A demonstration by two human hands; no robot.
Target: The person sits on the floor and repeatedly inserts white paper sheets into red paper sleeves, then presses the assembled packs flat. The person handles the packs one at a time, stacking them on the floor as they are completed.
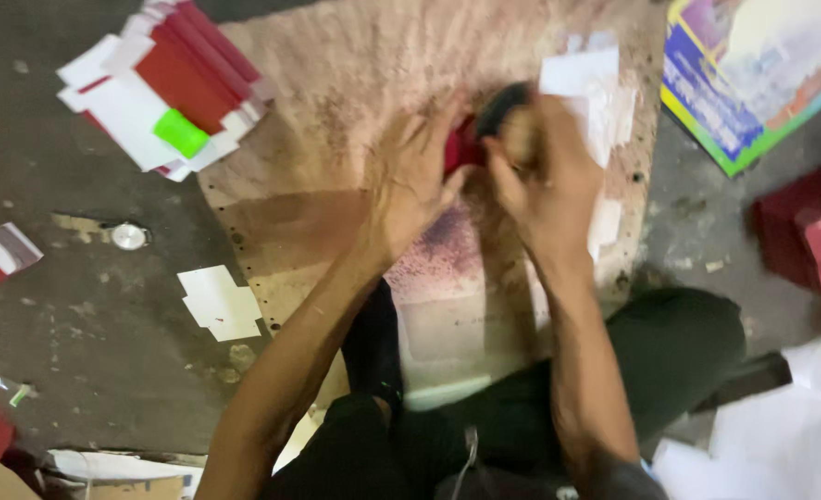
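While the left hand (410, 181) lies with fingers spread, pressing a small red piece (461, 148) onto the stained board (336, 74), the right hand (545, 176) curls closed round a dark brush-like tool (501, 106) (blurred) just beside it. White paper sheets (591, 83) lie at the right hand; a stack of red-and-white cards (165, 83) sits well apart.
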